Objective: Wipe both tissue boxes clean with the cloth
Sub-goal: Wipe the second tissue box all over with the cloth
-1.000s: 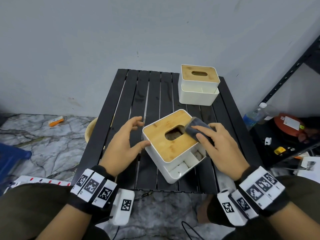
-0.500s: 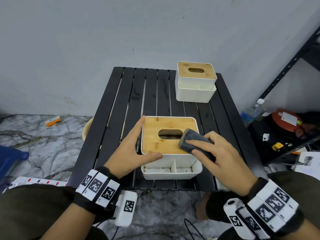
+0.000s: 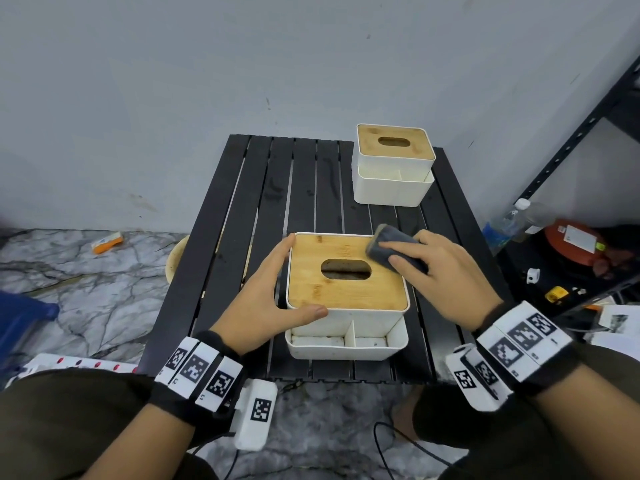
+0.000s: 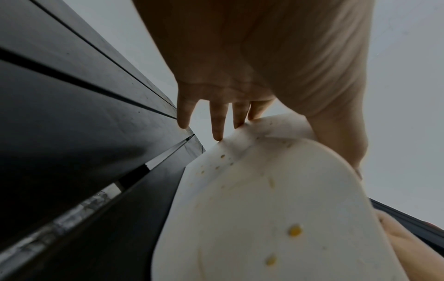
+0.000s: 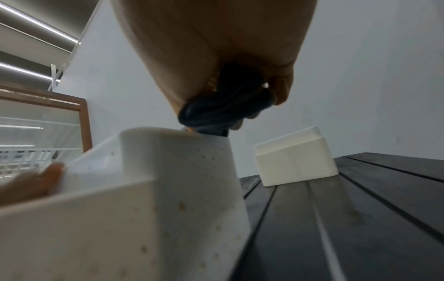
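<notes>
Head view: on a black slatted table (image 3: 242,258), the near tissue box (image 3: 346,320), white with a wooden lid, sits at the near edge. The left hand (image 3: 266,299) braces its left side, fingers straight, thumb on the front. The right hand (image 3: 446,275) grips a folded grey cloth (image 3: 391,251) on the lid's far right corner. A second tissue box (image 3: 394,171) stands far right. No readable writing.

Left wrist view: straight fingers (image 4: 217,121) touch the box's stained white wall; it looks light, rigid and smooth, likely to slide unless steadied by its sides.

Right wrist view: curled fingers clamp the soft, squashable cloth (image 5: 223,108) at the box's top edge.
</notes>
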